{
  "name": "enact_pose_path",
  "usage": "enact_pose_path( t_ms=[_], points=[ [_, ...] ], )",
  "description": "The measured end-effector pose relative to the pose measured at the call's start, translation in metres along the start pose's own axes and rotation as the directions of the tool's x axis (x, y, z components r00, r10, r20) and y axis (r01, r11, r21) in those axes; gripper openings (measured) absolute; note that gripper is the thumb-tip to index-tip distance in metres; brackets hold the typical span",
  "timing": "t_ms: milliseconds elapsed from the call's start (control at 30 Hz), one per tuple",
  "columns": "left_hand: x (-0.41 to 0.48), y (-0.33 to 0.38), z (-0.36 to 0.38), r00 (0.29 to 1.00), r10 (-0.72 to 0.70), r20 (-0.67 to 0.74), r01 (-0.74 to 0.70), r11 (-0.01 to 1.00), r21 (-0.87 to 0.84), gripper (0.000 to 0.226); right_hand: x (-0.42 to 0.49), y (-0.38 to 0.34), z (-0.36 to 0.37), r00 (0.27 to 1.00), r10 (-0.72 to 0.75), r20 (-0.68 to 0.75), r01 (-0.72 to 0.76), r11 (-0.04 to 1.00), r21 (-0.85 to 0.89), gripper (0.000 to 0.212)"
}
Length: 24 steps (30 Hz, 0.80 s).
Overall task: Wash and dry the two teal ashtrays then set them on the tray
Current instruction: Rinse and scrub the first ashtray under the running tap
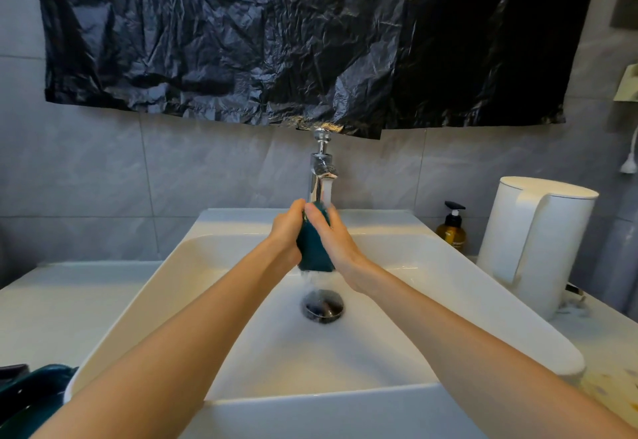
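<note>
Both hands meet over the white sink (448,266), holding one teal ashtray (312,248) on edge under the running faucet (321,169). The left hand (288,231) grips the ashtray's left side, fingers curled round its rim. The right hand (336,248) clasps the right side, with the thumb laid across the top of the near face and the fingers wrapped behind. Water (327,193) strikes the top of the ashtray, runs off its lower edge and falls to the chrome drain (323,305) right below.

At the lower left corner, on the counter (69,300) beside the sink, lies a teal glazed thing (34,390), too cut off by the frame to tell whether it is the second ashtray. To the right of the sink stand an amber pump bottle (452,231) and, nearer, a white kettle (538,241). A crumpled black plastic sheet (276,41) hangs on the grey tiled wall above the faucet
</note>
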<state>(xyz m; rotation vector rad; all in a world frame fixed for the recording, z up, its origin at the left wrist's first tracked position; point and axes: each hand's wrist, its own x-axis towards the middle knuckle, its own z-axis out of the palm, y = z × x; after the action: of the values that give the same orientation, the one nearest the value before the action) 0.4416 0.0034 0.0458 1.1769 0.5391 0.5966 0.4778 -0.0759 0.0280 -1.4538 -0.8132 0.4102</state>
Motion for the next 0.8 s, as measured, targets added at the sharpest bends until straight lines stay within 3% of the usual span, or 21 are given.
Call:
enact_pose_path(
  t_ms=[100, 200, 300, 367, 433, 500, 633, 733, 800],
  points=[
    [-0.004, 0.008, -0.005, 0.999, -0.044, -0.025, 0.043, 0.998, -0.047, 0.02, 0.002, 0.007, -0.002, 0.985, -0.152, 0.077, 0.158, 0.984, -0.077, 0.058],
    [-0.002, 0.009, -0.007, 0.999, -0.043, -0.006, 0.043, 0.998, -0.05, 0.019, 0.0, 0.004, 0.001, 0.981, -0.195, -0.02, 0.192, 0.976, -0.106, 0.044],
    [-0.009, 0.003, 0.001, 1.0, -0.013, 0.003, 0.013, 0.998, -0.065, 0.021, 0.005, 0.001, 0.005, 0.992, 0.034, -0.12, -0.035, 0.999, -0.008, 0.033],
    [-0.011, -0.004, 0.007, 1.0, 0.006, -0.004, -0.005, 0.999, 0.033, 0.024, 0.011, 0.002, 0.008, 0.948, 0.275, -0.159, -0.257, 0.958, 0.13, 0.044],
    [-0.013, -0.013, 0.014, 1.0, 0.011, -0.008, -0.01, 0.993, 0.121, 0.03, 0.016, 0.003, 0.002, 0.879, 0.466, -0.106, -0.421, 0.86, 0.289, 0.063],
    [-0.016, -0.02, 0.02, 0.999, 0.045, -0.005, -0.043, 0.981, 0.191, 0.032, 0.012, 0.001, -0.008, 0.818, 0.575, -0.011, -0.539, 0.774, 0.333, 0.06],
    [-0.018, -0.025, 0.016, 0.971, 0.207, 0.119, -0.234, 0.922, 0.309, 0.028, 0.007, -0.003, -0.033, 0.785, 0.608, 0.115, -0.599, 0.699, 0.391, 0.057],
    [-0.022, -0.025, 0.011, 0.933, 0.273, 0.234, -0.343, 0.87, 0.354, 0.028, 0.011, -0.004, -0.032, 0.798, 0.595, 0.095, -0.579, 0.713, 0.395, 0.059],
    [-0.023, -0.023, 0.014, 0.938, 0.278, 0.205, -0.335, 0.878, 0.341, 0.025, 0.01, -0.003, -0.03, 0.822, 0.568, 0.036, -0.542, 0.763, 0.352, 0.053]
  ],
)
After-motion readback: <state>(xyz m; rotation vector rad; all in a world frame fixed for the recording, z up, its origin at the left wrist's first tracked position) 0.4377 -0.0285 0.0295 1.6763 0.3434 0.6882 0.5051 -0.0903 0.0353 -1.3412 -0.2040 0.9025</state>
